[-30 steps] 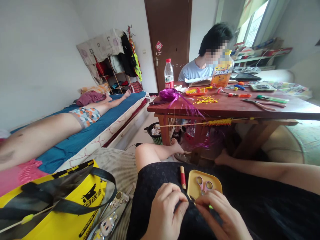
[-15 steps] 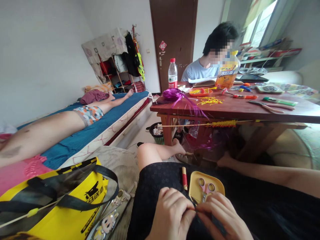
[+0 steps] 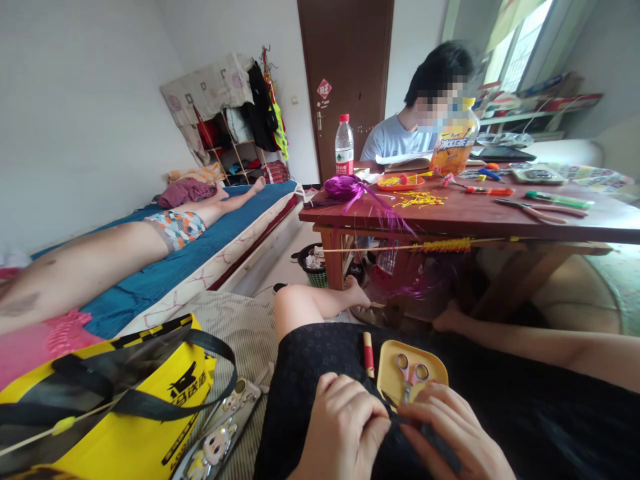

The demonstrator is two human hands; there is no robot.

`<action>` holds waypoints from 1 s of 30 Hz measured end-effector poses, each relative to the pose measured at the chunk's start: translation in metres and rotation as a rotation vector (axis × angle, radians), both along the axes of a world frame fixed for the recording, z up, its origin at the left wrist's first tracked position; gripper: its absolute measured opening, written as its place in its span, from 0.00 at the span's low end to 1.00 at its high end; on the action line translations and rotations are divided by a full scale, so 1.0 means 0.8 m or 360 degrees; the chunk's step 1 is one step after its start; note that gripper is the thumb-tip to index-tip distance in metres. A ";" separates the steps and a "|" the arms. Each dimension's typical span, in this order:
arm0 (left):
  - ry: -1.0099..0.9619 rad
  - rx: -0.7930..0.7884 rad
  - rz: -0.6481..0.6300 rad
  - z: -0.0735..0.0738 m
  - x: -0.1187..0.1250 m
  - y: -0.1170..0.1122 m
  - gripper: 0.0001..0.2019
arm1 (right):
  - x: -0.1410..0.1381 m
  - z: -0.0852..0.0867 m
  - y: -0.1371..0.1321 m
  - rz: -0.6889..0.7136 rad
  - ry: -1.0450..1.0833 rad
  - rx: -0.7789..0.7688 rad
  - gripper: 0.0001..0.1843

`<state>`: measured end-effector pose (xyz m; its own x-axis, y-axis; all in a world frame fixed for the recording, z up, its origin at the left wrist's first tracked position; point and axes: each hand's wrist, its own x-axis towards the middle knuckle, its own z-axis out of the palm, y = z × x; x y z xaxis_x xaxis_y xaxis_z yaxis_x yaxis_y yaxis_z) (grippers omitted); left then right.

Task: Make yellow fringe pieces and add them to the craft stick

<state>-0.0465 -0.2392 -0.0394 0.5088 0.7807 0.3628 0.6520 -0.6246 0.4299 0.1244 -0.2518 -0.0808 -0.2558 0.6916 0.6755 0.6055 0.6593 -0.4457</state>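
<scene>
My left hand (image 3: 347, 423) is closed above my lap, thumb pressed to the bent index finger; whatever it pinches is hidden. Close to its right, my right hand (image 3: 447, 427) is curled with fingers and thumb together. A slim dark grey object (image 3: 440, 448) shows under its fingers, its kind unclear. The fingertips of both hands are a small gap apart. Just beyond them a yellow tray (image 3: 387, 363) rests on the black cloth over my lap, with pink-handled scissors (image 3: 411, 375) in it. Left of the tray lies a red and tan tube (image 3: 369, 355).
A wooden table (image 3: 480, 217) ahead bears purple strands (image 3: 345, 188), yellow stems (image 3: 419, 200), pliers (image 3: 533, 210) and bottles. Beneath its edge runs a thin stick (image 3: 367, 250) with yellow wrapping. A yellow bag (image 3: 140, 433) stands at left. One person sits behind the table; another lies on the bed.
My fingertips, touching before, have drawn slightly apart, the right hand shifting a little right. More of the dark grey object shows under the right fingers.
</scene>
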 end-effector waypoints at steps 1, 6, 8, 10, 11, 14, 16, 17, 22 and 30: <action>-0.0006 0.0014 0.0005 -0.001 0.000 0.000 0.09 | 0.000 0.000 0.000 -0.0001 0.0008 0.0003 0.03; -0.0071 0.0080 0.0006 -0.005 -0.002 -0.001 0.09 | -0.004 0.004 0.002 0.0069 0.0005 -0.0026 0.03; -0.0070 0.0080 0.0009 -0.005 -0.002 -0.001 0.08 | -0.007 0.007 0.002 0.0055 0.0027 0.0002 0.04; -0.0063 0.0083 0.0010 -0.005 -0.002 -0.001 0.08 | -0.008 0.010 0.002 0.0040 0.0045 0.0031 0.05; -0.0062 0.0088 0.0008 -0.005 -0.001 -0.001 0.08 | -0.008 0.011 0.002 0.0042 0.0044 0.0036 0.06; -0.0060 0.0084 0.0000 -0.005 -0.002 0.000 0.08 | -0.007 0.013 0.001 0.0051 0.0035 0.0037 0.05; -0.0054 0.0069 0.0004 -0.006 -0.002 0.000 0.08 | -0.007 0.012 0.002 0.0056 0.0021 0.0032 0.05; -0.0051 0.0061 0.0007 -0.006 -0.002 0.000 0.08 | -0.006 0.012 0.002 0.0059 0.0013 0.0029 0.05; -0.0043 0.0053 0.0010 -0.007 -0.003 0.001 0.07 | -0.006 0.006 0.004 0.0071 -0.0001 0.0011 0.04; -0.0034 0.0024 0.0020 -0.008 -0.003 0.000 0.07 | -0.008 0.008 0.003 0.0072 -0.0004 0.0024 0.05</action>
